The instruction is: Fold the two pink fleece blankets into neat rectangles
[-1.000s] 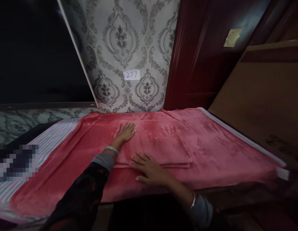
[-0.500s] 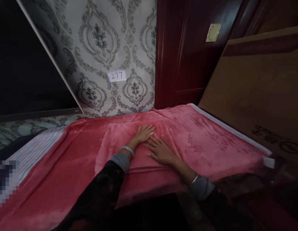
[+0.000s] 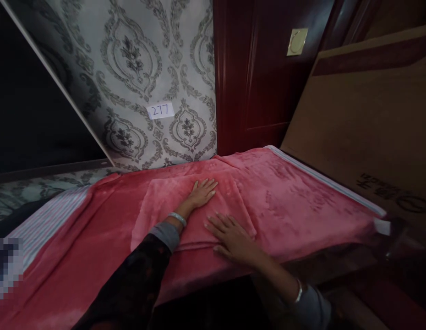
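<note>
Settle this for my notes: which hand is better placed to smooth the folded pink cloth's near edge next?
Likely the right hand: it is at the near edge of the folded pink cloth, while the left hand lies farther back.

dim light, deep shadow below, faint sheen on red panel [image 3: 271,73]
</note>
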`<action>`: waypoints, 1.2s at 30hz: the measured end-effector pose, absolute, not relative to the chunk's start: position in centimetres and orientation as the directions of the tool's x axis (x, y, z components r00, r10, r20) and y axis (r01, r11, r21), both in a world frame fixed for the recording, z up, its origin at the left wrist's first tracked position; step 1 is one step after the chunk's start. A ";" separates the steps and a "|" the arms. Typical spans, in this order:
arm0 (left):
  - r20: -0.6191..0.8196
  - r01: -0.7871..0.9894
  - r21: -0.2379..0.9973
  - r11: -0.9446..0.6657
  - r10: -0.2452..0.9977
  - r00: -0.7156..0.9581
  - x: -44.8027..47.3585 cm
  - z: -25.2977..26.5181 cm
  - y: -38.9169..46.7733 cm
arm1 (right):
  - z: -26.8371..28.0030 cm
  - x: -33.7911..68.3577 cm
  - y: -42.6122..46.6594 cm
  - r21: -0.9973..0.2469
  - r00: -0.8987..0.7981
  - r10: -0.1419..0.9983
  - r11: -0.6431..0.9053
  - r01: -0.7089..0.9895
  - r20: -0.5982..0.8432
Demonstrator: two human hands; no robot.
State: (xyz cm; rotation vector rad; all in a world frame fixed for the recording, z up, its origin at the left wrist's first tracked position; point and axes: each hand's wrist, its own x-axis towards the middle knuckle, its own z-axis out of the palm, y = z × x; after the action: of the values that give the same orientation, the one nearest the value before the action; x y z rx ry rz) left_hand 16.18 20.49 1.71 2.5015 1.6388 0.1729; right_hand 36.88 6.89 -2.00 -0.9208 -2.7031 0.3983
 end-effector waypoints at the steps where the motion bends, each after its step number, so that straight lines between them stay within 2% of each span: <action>1: 0.010 0.901 0.179 -0.396 0.916 0.401 16.2 1.8 20.4 | -2.2 37.2 6.1 -0.342 -0.769 0.619 0.765 0.546 0.157; 4: -0.026 0.908 0.164 -0.385 0.919 0.394 16.5 2.5 20.3 | -2.0 38.5 5.3 -0.369 -0.787 0.588 0.784 0.499 0.185; 6: -0.016 0.905 0.167 -0.390 0.917 0.398 17.1 3.5 20.6 | -0.8 39.4 6.3 -0.378 -0.761 0.596 0.787 0.488 0.257; 10: 0.011 0.854 0.250 -0.456 0.883 0.469 19.7 5.7 22.0 | 1.8 39.9 10.9 -0.327 -0.653 0.637 0.771 0.547 0.410; 12: -0.048 0.843 0.281 -0.458 0.871 0.489 21.3 6.2 22.9 | 2.0 39.4 13.0 -0.293 -0.673 0.624 0.781 0.551 0.398; 15: -0.123 0.855 0.267 -0.444 0.865 0.487 23.1 5.2 23.5 | 0.9 38.2 14.4 -0.246 -0.729 0.612 0.791 0.560 0.308; 21: -0.070 0.873 0.216 -0.437 0.885 0.460 23.3 1.4 23.5 | -1.6 37.7 13.4 -0.235 -0.727 0.653 0.756 0.611 0.212; 27: -0.042 0.862 0.211 -0.460 0.877 0.479 22.8 0.6 23.9 | -2.7 38.5 10.8 -0.251 -0.745 0.646 0.758 0.602 0.164; 36: 0.022 0.860 0.178 -0.478 0.876 0.482 23.2 2.0 21.8 | -5.6 39.0 5.3 -0.227 -0.688 0.654 0.755 0.615 0.313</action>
State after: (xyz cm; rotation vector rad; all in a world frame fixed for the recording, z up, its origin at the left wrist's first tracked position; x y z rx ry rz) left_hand 23.24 21.84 2.02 2.5796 1.5208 0.1653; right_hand 38.96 5.32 -5.62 -0.9721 -2.5776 0.1464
